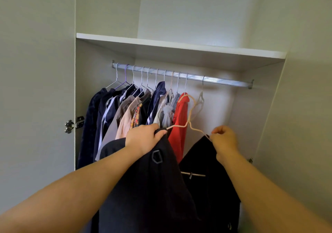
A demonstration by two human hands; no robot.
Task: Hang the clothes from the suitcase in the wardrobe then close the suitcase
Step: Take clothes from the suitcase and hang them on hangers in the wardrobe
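A black garment [154,184] hangs on a beige hanger [190,123] that I hold up in front of the open wardrobe. My left hand [143,137] grips the garment's left shoulder over the hanger's arm. My right hand [224,139] pinches the right shoulder at the hanger's other arm. The hanger's hook points up, below the metal rail [221,81], in front of a red garment [179,117]. Several clothes [125,110] hang along the rail's left and middle. The suitcase is out of view.
An empty pale hanger [201,101] hangs right of the red garment, with bare rail beyond it. A white shelf [161,44] runs above the rail. The wardrobe doors [36,88] stand open on both sides, with a metal hinge [73,124] at the left.
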